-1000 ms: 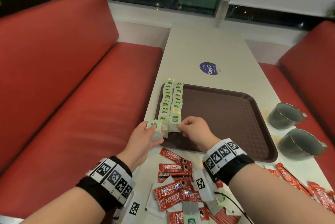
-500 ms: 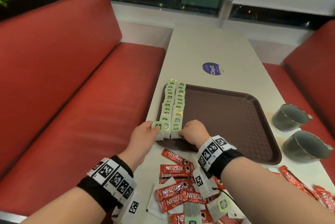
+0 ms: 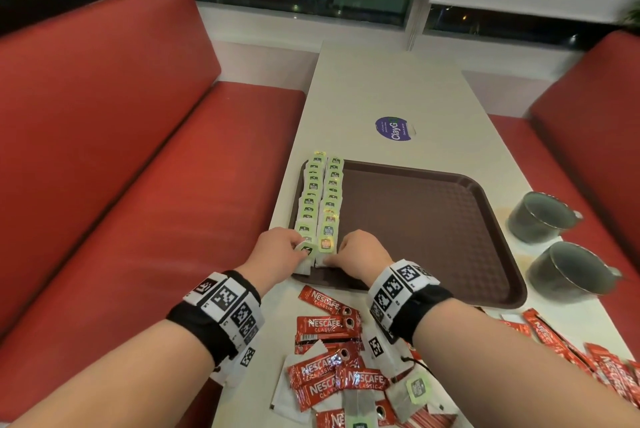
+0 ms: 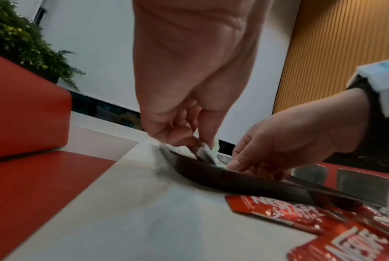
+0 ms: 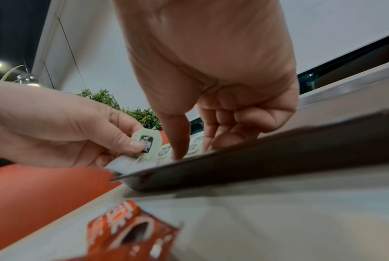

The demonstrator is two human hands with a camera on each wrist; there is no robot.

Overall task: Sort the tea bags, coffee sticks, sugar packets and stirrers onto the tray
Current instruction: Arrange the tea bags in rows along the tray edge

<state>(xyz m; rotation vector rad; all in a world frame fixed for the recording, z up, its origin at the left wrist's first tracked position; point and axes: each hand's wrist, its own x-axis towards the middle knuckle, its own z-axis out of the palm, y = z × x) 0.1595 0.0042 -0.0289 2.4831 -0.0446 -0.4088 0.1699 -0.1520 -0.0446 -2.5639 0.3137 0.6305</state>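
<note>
"NESCAFE CLASSIC" on red coffee sticks [image 3: 328,325]; "ClayG" on purple table sticker [image 3: 391,128].

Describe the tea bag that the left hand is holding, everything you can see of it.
The tea bag is a pale, papery sachet with a light green paper tag bearing a dark printed logo, joined by a thin string. The left hand pinches the tag between thumb and fingers; the sachet hangs tilted over the near left corner of the brown plastic tray, at the near end of the left tea-bag row.
</note>
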